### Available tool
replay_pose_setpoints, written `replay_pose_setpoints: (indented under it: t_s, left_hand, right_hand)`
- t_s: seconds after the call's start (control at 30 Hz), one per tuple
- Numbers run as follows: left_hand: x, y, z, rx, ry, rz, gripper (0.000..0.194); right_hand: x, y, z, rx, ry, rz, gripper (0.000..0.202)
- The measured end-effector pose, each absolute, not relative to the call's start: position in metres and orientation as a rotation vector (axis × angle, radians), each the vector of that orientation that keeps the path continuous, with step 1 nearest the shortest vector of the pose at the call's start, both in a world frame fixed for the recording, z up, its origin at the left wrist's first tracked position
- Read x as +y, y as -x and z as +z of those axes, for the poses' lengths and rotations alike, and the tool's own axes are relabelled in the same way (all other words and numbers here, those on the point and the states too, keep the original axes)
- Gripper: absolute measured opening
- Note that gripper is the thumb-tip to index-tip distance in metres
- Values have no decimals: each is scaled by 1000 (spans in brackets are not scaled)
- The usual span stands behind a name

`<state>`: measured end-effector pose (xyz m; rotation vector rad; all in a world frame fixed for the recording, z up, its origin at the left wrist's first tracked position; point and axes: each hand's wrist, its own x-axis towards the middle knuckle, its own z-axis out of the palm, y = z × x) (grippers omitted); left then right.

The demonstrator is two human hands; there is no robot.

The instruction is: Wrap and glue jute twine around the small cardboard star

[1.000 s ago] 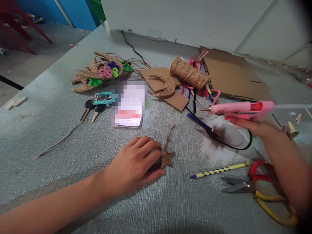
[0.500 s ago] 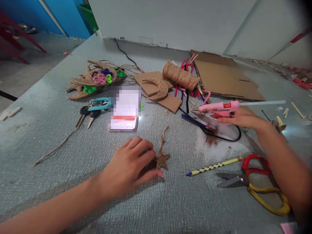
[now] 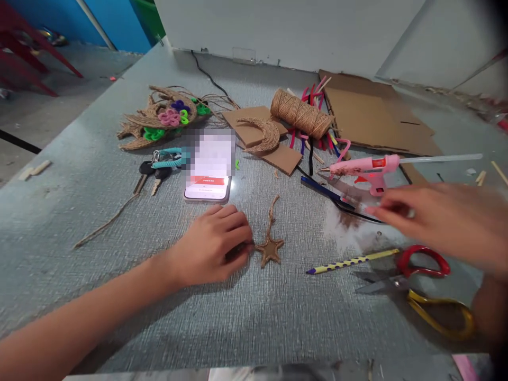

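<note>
A small cardboard star (image 3: pixel 270 251) edged in twine, with a twine loop rising from its top, lies flat on the table. My left hand (image 3: pixel 218 243) rests beside it, thumb and fingertips pinched together at the star's left tip. On the right, my right hand (image 3: pixel 440 219) hovers above the table, smeared by motion, fingers half curled and apart with nothing visible in them. Just beyond it lies a pink glue gun (image 3: pixel 365 168) with a clear glue stick in its back. Scissors (image 3: pixel 399 283) with red and yellow handles and a patterned pencil (image 3: pixel 351 262) lie nearby.
A phone (image 3: pixel 210 172) with a lit screen and keys (image 3: pixel 153 172) lie left of centre. Behind are a twine-covered crescent (image 3: pixel 264 136), a twine spool (image 3: pixel 301 114), pipe cleaners, cardboard (image 3: pixel 369 114) and a flower-decorated twine piece (image 3: pixel 159 119). A blue-handled tool (image 3: pixel 323 191) lies near the glue gun.
My right hand has let go of the glue gun and drawn back toward me. My left thumb has closed in toward the fingers at the star. The view has shifted slightly.
</note>
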<state>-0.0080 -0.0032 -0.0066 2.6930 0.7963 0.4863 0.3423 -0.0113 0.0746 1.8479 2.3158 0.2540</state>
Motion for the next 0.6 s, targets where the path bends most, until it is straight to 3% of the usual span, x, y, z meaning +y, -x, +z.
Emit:
replay_pose_setpoints:
  t_s: [0.1, 0.23, 0.6]
  left_hand:
    - [-3, 7, -5, 734, -2724, 473, 18]
    - [-6, 6, -4, 670, -2775, 494, 17]
    - [-13, 3, -12, 785, -2852, 636, 16]
  right_hand:
    - [-11, -277, 65, 2778, -1395, 16, 13]
    - [9, -230, 39, 3042, -974, 18, 22]
    - [16, -214, 17, 3107, -897, 92, 12]
